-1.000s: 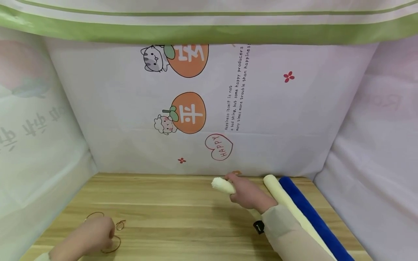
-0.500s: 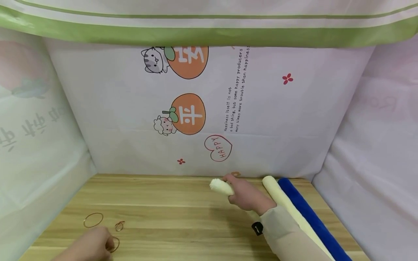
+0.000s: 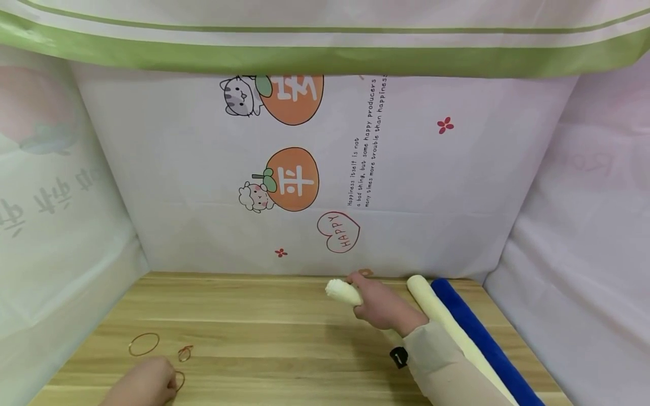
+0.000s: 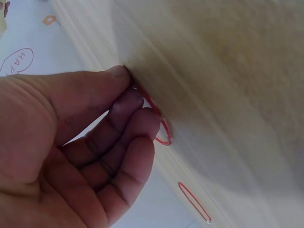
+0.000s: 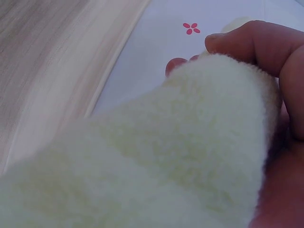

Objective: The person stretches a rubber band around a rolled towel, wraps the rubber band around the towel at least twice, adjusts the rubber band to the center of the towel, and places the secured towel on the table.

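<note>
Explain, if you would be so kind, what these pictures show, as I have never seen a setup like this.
There is no robot here: a person works with two bare hands and wears three cameras. The one on the head looks forward and down at the wooden table; one on each wrist looks at that hand's work. The right hand grips a fluffy pale yellow roll. To the right lie a second yellow roll and a blue roll. The left hand has its thumb and fingers at a thin reddish band; whether it pinches it is hard to tell. Near it on the table lie a round band and a smaller, twisted-looking band.
</note>
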Demonstrator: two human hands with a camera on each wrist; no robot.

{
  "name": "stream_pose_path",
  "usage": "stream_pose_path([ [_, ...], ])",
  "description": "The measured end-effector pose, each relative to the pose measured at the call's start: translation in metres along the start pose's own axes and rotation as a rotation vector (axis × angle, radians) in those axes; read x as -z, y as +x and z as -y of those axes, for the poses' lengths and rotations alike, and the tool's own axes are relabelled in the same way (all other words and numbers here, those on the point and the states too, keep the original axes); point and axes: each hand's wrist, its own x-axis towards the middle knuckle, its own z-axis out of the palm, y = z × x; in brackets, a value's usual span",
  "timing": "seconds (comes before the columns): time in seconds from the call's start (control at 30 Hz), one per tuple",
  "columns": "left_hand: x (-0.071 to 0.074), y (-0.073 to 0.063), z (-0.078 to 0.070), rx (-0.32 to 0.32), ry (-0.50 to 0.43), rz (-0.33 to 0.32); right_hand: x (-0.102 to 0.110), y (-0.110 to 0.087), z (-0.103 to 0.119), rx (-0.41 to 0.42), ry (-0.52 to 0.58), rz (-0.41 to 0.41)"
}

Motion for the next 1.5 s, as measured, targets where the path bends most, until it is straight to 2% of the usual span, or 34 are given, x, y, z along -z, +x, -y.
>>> stream_pose_path([
  [0.2, -0.003, 0.0, -0.005, 0.08, -0.034, -0.009, -0.001, 0.002, 0.0, 0.002, -0.003, 0.0],
  [0.33, 0.0, 0.003, -0.008, 0.164, -0.131, 0.007, -0.002, 0.002, 0.001, 0.004, -0.006, 0.002],
  [0.4, 0.004, 0.006, -0.009, 0.189, -0.222, 0.028, -0.002, 0.002, 0.001, 0.003, -0.006, 0.002],
  [0.47, 0.01, 0.01, -0.012, 0.188, -0.333, 0.056, -0.003, 0.002, 0.001, 0.003, -0.007, 0.001],
  [0.7, 0.02, 0.025, -0.023, 0.23, -0.705, 0.07, -0.007, 0.002, -0.002, 0.028, -0.014, -0.012],
  [0.77, 0.021, 0.031, -0.025, 0.233, -0.87, 0.076, -0.008, 0.002, -0.003, 0.026, -0.018, -0.013],
  [0.93, 0.022, 0.044, -0.03, 0.151, -1.31, 0.119, -0.008, 0.002, -0.003, 0.011, -0.005, -0.006],
  [1.07, 0.025, 0.054, -0.041, 0.072, -1.529, 0.163, -0.008, 0.002, -0.002, 0.006, -0.002, -0.003],
  [1.2, 0.028, 0.06, -0.056, -0.011, -1.628, 0.201, -0.009, 0.002, -0.002, 0.005, -0.007, -0.001],
  [1.37, 0.027, 0.068, -0.067, -0.122, -1.67, 0.259, -0.011, 0.003, -0.003, 0.002, -0.002, 0.003],
  [1.43, 0.026, 0.07, -0.07, -0.148, -1.685, 0.248, -0.011, 0.003, -0.003, 0.001, 0.002, 0.004],
  [1.5, 0.025, 0.072, -0.073, -0.165, -1.684, 0.207, -0.011, 0.003, -0.003, 0.002, 0.005, 0.004],
])
